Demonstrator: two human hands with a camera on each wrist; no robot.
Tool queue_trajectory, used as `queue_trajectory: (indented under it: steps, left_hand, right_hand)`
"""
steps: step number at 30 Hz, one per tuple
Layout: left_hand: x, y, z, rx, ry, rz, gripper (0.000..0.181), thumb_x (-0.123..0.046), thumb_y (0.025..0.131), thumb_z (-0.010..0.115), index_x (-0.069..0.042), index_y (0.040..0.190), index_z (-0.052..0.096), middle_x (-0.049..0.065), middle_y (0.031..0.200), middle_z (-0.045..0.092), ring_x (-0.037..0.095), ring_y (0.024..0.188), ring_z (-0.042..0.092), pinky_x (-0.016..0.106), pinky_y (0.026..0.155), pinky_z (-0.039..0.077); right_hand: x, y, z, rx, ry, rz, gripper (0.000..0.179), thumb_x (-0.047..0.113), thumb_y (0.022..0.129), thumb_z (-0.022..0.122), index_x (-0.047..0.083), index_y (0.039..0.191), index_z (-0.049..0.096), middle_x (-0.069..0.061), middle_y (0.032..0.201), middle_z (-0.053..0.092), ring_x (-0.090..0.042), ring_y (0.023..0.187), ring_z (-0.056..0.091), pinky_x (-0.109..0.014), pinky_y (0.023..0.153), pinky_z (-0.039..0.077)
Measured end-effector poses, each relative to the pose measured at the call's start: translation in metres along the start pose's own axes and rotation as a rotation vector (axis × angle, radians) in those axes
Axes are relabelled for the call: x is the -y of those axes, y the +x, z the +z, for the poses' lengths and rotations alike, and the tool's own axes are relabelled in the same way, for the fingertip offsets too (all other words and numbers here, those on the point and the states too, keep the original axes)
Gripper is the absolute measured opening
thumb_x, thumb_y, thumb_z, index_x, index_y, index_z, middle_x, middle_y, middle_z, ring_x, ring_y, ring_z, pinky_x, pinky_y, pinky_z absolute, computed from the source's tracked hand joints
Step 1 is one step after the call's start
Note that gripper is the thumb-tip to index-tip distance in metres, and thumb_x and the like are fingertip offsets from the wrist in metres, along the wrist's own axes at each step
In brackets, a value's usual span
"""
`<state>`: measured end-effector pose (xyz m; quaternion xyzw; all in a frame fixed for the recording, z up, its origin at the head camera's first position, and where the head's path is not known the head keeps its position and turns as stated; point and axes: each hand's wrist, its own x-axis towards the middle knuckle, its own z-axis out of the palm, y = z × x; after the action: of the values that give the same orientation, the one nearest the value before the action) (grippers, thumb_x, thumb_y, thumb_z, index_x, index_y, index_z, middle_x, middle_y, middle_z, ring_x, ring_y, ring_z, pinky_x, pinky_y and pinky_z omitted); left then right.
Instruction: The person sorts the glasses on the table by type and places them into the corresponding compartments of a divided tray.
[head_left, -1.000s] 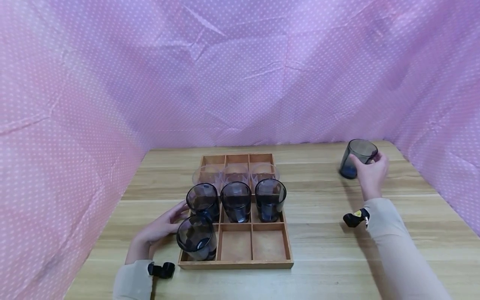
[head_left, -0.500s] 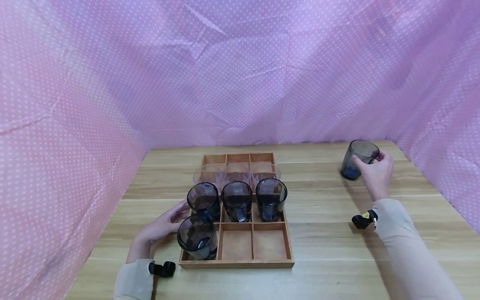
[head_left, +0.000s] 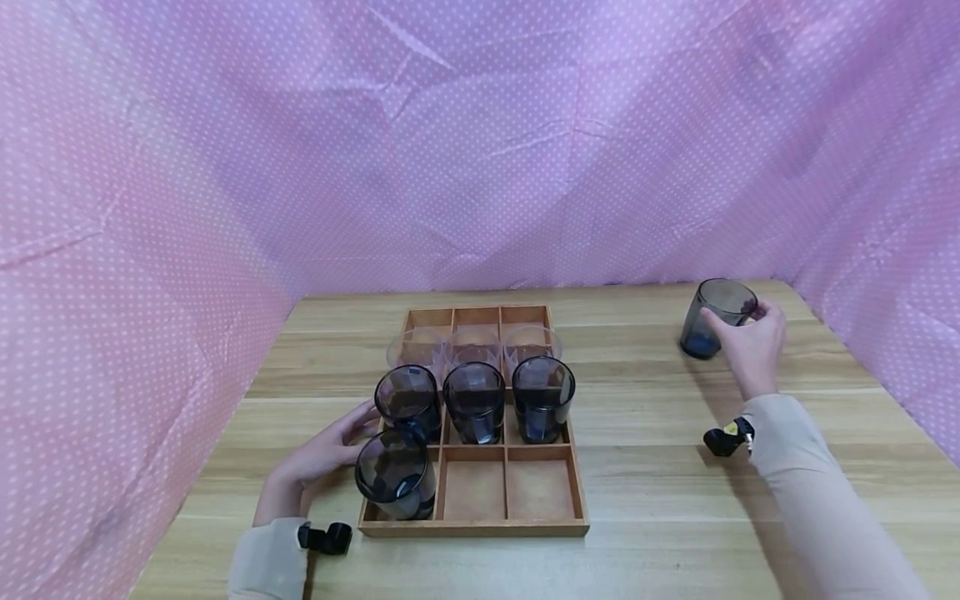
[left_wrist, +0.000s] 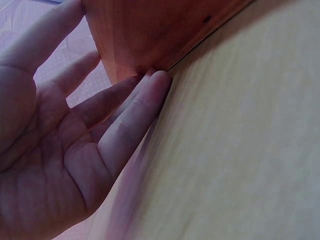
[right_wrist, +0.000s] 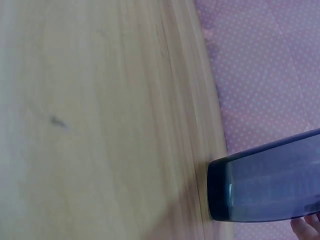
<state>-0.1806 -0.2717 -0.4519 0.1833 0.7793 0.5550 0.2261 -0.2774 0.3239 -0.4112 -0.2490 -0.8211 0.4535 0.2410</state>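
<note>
At the back right of the table, my right hand (head_left: pixel 752 346) grips a dark tinted glass (head_left: pixel 705 325) between thumb and fingers. The right wrist view has this glass (right_wrist: pixel 270 180) at its lower right, with only fingertips of the hand showing. My left hand (head_left: pixel 326 450) lies along the left side of a wooden compartment tray (head_left: pixel 472 528). In the left wrist view its extended fingers (left_wrist: pixel 135 120) touch the tray's wooden side (left_wrist: pixel 145 35). Three dark glasses (head_left: pixel 474 404) stand in one row of the tray. Another dark glass (head_left: pixel 395 475) is in the front left compartment.
Behind the dark row stand three clear cups (head_left: pixel 472 343) in the tray. The front middle compartment (head_left: pixel 473 487) and front right compartment (head_left: pixel 540 487) hold nothing. Pink dotted cloth (head_left: pixel 480 167) hangs round the back and sides of the wooden table (head_left: pixel 637 500).
My right hand and forearm have shifted slightly right, with the dark glass staying almost in place in its grip. The left hand stays against the tray.
</note>
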Motion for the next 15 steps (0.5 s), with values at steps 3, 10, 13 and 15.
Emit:
queue_trajectory:
  steps: [3, 10, 13, 15]
  left_hand:
    - [0.0, 0.001, 0.0, 0.002, -0.005, -0.002, 0.081, -0.015, 0.095, 0.061, -0.004, 0.155, 0.007, 0.035, 0.154, 0.019, 0.055, 0.138, 0.022, 0.013, 0.094, 0.042]
    - [0.0, 0.0, 0.002, -0.01, 0.0, -0.025, 0.082, -0.017, 0.095, 0.061, -0.002, 0.155, 0.007, 0.035, 0.153, 0.018, 0.053, 0.137, 0.023, 0.014, 0.093, 0.043]
    - [0.0, 0.0, 0.001, -0.016, 0.0, -0.029, 0.082, -0.017, 0.095, 0.062, -0.002, 0.155, 0.008, 0.035, 0.153, 0.019, 0.053, 0.137, 0.024, 0.014, 0.092, 0.044]
    - [0.0, 0.0, 0.001, -0.015, -0.004, -0.027, 0.081, -0.016, 0.095, 0.061, -0.003, 0.155, 0.009, 0.035, 0.153, 0.019, 0.054, 0.137, 0.023, 0.013, 0.092, 0.043]
  right_hand:
    - [-0.001, 0.0, -0.002, -0.015, 0.018, 0.009, 0.078, 0.04, 0.077, 0.078, 0.004, 0.137, 0.044, 0.002, 0.119, 0.048, -0.023, 0.122, 0.045, -0.034, 0.108, 0.037]
    - [0.001, -0.002, -0.015, -0.013, 0.074, 0.001, 0.06, 0.038, 0.076, 0.079, 0.016, 0.124, 0.053, 0.025, 0.097, 0.043, -0.015, 0.12, 0.05, -0.024, 0.107, 0.037]
    - [0.005, -0.007, -0.025, 0.018, 0.091, -0.003, 0.055, 0.036, 0.077, 0.079, 0.02, 0.122, 0.052, 0.028, 0.098, 0.045, -0.01, 0.121, 0.049, -0.019, 0.105, 0.036]
    - [0.007, -0.011, -0.03, 0.02, 0.094, -0.015, 0.053, 0.034, 0.077, 0.08, 0.02, 0.121, 0.055, 0.028, 0.098, 0.046, -0.008, 0.12, 0.05, -0.015, 0.098, 0.038]
